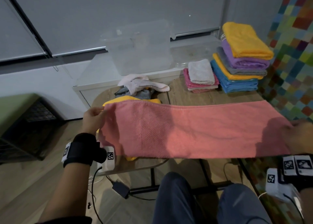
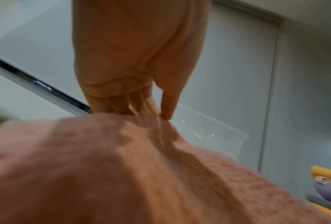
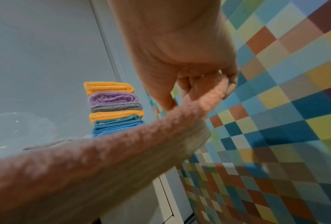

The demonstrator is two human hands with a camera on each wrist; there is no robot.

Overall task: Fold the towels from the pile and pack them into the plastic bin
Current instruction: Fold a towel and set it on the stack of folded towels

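Note:
A salmon-pink towel [image 1: 194,130] hangs stretched wide between both hands above the near edge of the wooden table [image 1: 220,96]. My left hand [image 1: 94,118] pinches its left end [image 2: 160,125] between thumb and fingers. My right hand [image 1: 303,135] grips the right end [image 3: 208,94], fingers curled round the cloth. Behind the towel lies the unfolded pile: a pale pink towel [image 1: 144,84], a grey one and a yellow one [image 1: 128,99]. The clear plastic bin [image 1: 138,49] stands on the white cabinet at the back.
A tall stack of folded towels [image 1: 240,59], also in the right wrist view [image 3: 114,109], sits at the table's far right. Beside it is a short stack, white on pink [image 1: 201,76]. A colourful chequered wall [image 1: 291,71] bounds the right. A black wire crate [image 1: 28,127] stands left.

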